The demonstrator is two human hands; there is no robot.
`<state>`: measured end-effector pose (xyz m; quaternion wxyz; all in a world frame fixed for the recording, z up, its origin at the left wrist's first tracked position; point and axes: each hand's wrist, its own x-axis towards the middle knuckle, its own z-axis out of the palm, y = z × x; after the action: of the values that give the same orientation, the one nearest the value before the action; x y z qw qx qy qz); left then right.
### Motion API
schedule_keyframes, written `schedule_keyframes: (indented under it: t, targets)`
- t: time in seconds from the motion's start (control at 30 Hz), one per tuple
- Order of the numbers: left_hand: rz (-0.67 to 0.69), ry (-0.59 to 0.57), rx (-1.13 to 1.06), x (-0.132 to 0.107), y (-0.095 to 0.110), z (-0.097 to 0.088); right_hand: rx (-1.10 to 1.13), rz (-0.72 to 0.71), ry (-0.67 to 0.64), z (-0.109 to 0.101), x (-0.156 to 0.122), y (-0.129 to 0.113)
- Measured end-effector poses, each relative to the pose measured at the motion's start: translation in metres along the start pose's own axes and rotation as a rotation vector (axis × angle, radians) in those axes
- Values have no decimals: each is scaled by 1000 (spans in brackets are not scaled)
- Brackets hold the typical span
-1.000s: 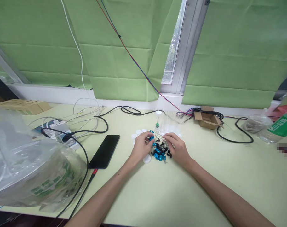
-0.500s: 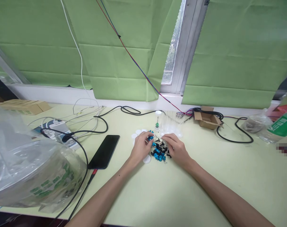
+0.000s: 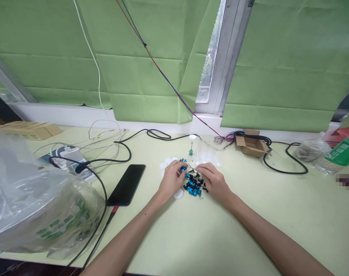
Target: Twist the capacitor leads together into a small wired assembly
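Observation:
A small pile of blue and black metal parts (image 3: 194, 185) lies on the pale green table (image 3: 208, 237). My left hand (image 3: 171, 179) rests at the pile's left edge, fingers curled and pinching a blue part (image 3: 183, 167). My right hand (image 3: 214, 181) sits at the pile's right edge with its fingers closed on something small that I cannot make out. White round caps (image 3: 167, 162) lie beside and behind my left hand, one (image 3: 178, 194) under its wrist. A small clear vial with a white lid (image 3: 192, 147) stands just behind the pile.
A black phone (image 3: 127, 184) lies left of my hands among black cables (image 3: 102, 184). A big clear plastic bag (image 3: 33, 207) fills the left. An open cardboard box (image 3: 251, 144), clear cups (image 3: 210, 150), another bag and a green bottle (image 3: 339, 155) stand at the back right.
Both hands stay at the pile; the fingers have shifted only slightly, with the right hand drawn a little nearer the left.

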<state>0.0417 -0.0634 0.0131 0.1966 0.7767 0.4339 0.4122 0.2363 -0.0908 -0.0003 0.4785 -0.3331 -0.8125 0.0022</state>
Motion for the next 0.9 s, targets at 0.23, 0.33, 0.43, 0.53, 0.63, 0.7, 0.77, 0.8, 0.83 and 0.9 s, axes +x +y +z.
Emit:
schedule_keyframes:
  t: [0.23, 0.33, 0.43, 0.53, 0.63, 0.7, 0.77, 0.8, 0.83, 0.9]
  targets:
    - [15, -24, 3, 1, 2, -1, -7, 6, 4, -1, 0, 1]
    - [21, -28, -1, 0, 3, -1, -10, 2, 14, -1, -1, 2]
    - [27, -42, 5, -1, 5, -1, -8, 0, 18, 0, 0, 2]
    - [40, -61, 9, -2, 6, -1, -3, 1, 10, 0, 0, 1]
    - [60, -75, 18, -3, 8, 0, -3, -6, 10, 1, -1, 1]
    - [61, -82, 30, -4, 9, 0, -1, -11, 13, 1, -1, 1]
    - [52, -91, 34, -4, 11, -1, 0, -8, 20, 1, -1, 2]
    - [48, -97, 33, -4, 12, -1, -2, -4, 26, 1, -1, 2]
    - [44, -104, 29, -4, 13, -1, -4, 3, 34, 1, -2, 2]
    - [35, -116, 11, -5, 15, -1, -12, 22, 50, 1, -2, 1]
